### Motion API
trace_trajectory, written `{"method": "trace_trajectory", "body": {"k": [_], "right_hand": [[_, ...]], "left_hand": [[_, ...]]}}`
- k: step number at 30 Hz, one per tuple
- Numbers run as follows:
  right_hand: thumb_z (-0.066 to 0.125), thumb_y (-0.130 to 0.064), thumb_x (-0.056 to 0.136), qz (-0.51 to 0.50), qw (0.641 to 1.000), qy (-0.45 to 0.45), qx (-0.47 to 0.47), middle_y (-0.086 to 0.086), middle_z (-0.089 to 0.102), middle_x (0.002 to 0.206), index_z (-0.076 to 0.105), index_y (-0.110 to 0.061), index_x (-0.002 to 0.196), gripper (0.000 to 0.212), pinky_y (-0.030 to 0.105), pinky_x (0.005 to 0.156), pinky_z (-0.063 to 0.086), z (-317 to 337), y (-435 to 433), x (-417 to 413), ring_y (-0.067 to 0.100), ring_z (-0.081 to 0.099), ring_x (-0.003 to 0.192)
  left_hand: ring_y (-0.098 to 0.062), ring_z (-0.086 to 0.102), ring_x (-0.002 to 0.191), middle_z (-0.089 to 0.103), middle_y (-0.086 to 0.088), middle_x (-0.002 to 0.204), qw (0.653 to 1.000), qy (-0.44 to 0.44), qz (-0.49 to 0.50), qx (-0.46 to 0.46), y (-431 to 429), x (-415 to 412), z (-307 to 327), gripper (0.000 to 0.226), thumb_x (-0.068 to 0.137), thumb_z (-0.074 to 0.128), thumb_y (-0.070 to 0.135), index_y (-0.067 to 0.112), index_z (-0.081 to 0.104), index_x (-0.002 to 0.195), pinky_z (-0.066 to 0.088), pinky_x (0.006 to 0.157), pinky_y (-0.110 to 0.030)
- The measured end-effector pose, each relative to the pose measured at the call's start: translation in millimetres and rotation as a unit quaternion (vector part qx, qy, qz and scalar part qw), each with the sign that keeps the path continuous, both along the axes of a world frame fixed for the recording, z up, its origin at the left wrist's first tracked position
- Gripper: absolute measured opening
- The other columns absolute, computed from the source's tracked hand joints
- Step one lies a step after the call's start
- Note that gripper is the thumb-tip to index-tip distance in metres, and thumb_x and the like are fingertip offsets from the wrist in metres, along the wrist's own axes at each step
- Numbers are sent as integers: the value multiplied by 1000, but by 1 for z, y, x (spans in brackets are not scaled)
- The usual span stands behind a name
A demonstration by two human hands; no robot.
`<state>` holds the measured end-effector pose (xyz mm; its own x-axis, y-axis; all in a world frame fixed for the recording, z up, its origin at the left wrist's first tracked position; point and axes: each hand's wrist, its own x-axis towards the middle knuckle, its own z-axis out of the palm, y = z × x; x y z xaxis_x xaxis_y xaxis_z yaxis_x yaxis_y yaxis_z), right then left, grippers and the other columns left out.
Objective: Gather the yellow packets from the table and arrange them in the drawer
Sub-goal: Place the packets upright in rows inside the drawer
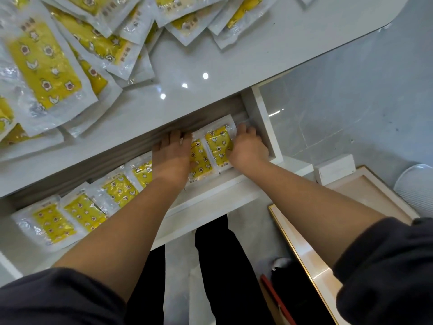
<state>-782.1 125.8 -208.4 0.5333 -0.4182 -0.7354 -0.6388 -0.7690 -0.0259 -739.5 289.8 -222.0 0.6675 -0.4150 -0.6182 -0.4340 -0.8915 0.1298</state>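
While loose yellow packets (44,64) cover the table (210,57), the left hand (172,158) lies flat and the right hand (247,148) grips the end packet (218,143) in the drawer (210,195).

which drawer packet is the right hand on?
The rightmost packet in the drawer, hard against its right end. The right hand covers its right edge; the other drawer packets sit further left.

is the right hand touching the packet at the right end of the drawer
Touching. The head view shows the right hand lying on the right edge of the end packet, covering it with no gap.
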Motion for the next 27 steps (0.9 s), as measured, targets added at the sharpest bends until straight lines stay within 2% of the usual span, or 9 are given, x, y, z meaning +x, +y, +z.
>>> {"method": "trace_trajectory", "body": {"k": [6, 10, 12, 15, 18, 21, 23, 27], "right_hand": [[65, -27, 87, 15, 1000, 10, 5, 14, 35, 143, 27, -13, 142, 69, 40, 88, 49, 0, 2, 1, 32, 46, 126], [64, -27, 88, -3, 1000, 1, 8, 13, 33, 145, 27, -13, 144, 68, 40, 91, 48, 20, 7, 4, 32, 41, 130], [61, -26, 90, -10, 999, -38, 19, 12, 37, 142, 32, -13, 143, 62, 40, 88, 49, 41, 13, 6, 30, 44, 126], [54, -23, 92, -30, 992, -115, 48, 7, 52, 128, 50, -15, 129, 39, 39, 82, 53, 79, 26, 12, 25, 56, 107], [52, -22, 92, -51, 981, -169, 75, -1, 60, 112, 58, -19, 114, 23, 35, 77, 51, 119, 45, 22, 17, 58, 94], [49, -21, 93, -72, 971, -201, 103, -7, 62, 103, 59, -22, 107, 18, 31, 68, 49, 151, 65, 40, 12, 57, 85], [48, -20, 93, -91, 965, -207, 132, -6, 64, 100, 60, -23, 105, 18, 32, 69, 50, 166, 80, 55, 14, 57, 85], [47, -19, 92, -119, 956, -185, 195, -2, 64, 98, 60, -20, 105, 17, 38, 75, 53, 183, 119, 87, 17, 59, 86]], "left_hand": [[-33, 36, 129, 35, -10, 141, 1000, 3, -11, 0, 1, 0, 1, 76, 83, 69, 39, 21, 28, 144, 34, 104, -45], [-34, 36, 131, 36, -11, 143, 1000, 5, 14, -25, 4, -2, 27, 72, 85, 65, 42, 19, 29, 144, 32, 105, -48], [-34, 45, 124, 46, -12, 136, 997, -4, 41, -59, 5, 0, 54, 60, 87, 63, 38, 17, 40, 137, 38, 99, -45], [-30, 56, 103, 61, -8, 112, 989, -11, 72, -130, 15, 6, 99, 31, 90, 56, 31, 15, 56, 117, 46, 81, -40], [-23, 56, 90, 62, -1, 94, 980, -21, 86, -177, 33, 16, 140, 16, 92, 51, 28, 17, 59, 99, 48, 67, -37], [-20, 52, 83, 58, 2, 87, 980, -37, 90, -174, 57, 36, 170, 13, 93, 49, 30, 19, 57, 92, 44, 60, -34], [-20, 52, 82, 56, 1, 86, 979, -51, 101, -169, 77, 54, 181, 12, 93, 50, 29, 19, 57, 91, 42, 60, -33], [-29, 52, 92, 56, -9, 99, 973, -118, 122, -158, 129, 90, 185, 18, 87, 58, 22, 11, 59, 100, 43, 70, -40]]}}
